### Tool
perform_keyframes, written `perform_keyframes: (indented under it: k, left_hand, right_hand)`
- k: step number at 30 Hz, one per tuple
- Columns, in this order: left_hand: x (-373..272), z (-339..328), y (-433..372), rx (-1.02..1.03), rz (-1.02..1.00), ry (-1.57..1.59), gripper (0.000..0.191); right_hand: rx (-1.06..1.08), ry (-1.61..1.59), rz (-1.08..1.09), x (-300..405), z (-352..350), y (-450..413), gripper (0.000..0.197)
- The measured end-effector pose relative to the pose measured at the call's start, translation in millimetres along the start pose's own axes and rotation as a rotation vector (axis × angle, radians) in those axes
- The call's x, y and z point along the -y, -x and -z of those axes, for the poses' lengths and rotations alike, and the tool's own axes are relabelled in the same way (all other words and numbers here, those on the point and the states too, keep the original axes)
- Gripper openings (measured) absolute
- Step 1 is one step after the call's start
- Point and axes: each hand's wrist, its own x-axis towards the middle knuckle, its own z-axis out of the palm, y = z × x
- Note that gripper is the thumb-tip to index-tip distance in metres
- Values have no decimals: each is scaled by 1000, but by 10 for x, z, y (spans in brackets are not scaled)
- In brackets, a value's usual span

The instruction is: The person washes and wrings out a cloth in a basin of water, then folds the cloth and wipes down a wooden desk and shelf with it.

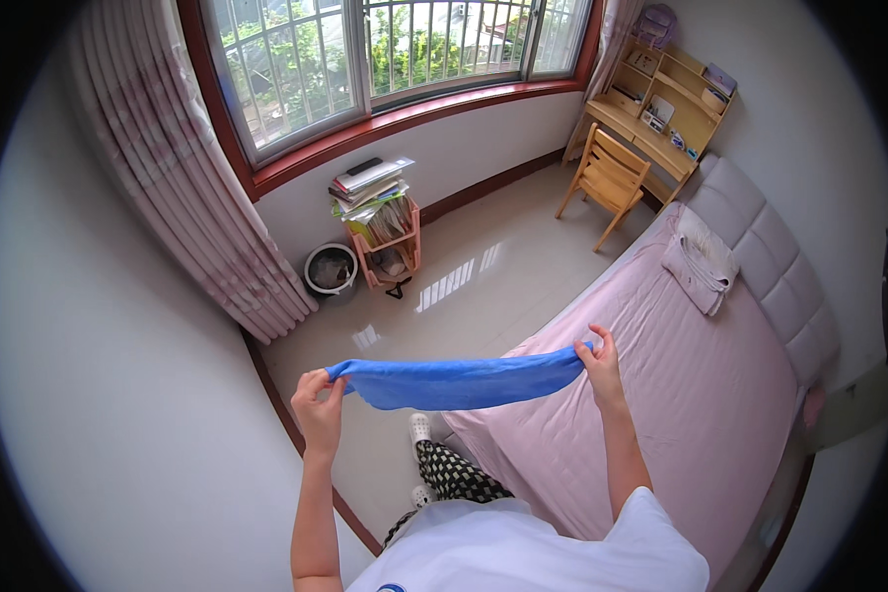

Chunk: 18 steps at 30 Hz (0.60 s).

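A blue cloth (466, 381) hangs stretched in the air between my two hands, its upper edge almost straight and its lower edge sagging a little. My left hand (318, 411) pinches one end between thumb and fingers, and a small corner pokes out behind them. At the other end, my right hand (601, 370) grips a corner between thumb and fingers, with one finger raised. The cloth is held in front of my body, over the floor and the near edge of a bed with a pink sheet (681, 414).
A folded quilt (701, 270) lies near the padded headboard (777, 244). Beyond stand a wooden chair (610, 177) and a desk (636, 133). Below the window (414, 59) are a pink rack (385, 251) piled with books and papers, and a waste bin (331, 268). A wall (140, 385) rises at left.
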Motion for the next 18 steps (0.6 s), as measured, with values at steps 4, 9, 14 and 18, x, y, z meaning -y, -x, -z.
perform_keyframes:
  k: [4, 9, 14, 18]
  left_hand:
    - [236, -510, -1003, 26, 21, 42, 9]
    - [425, -1206, -2177, 82, -14, 3, 10]
    - [419, -1981, -3313, 114, -126, 144, 17]
    - [587, -2730, -4011, 266, 32, 482, 14]
  right_hand:
    - [28, -78, 7, 17, -243, -803, 35]
    - [-24, -144, 29, 21, -397, -1871, 20]
    - [1, -62, 90, 500, -656, -2702, 26]
    - [89, 312, 195, 641, -638, -3394, 40]
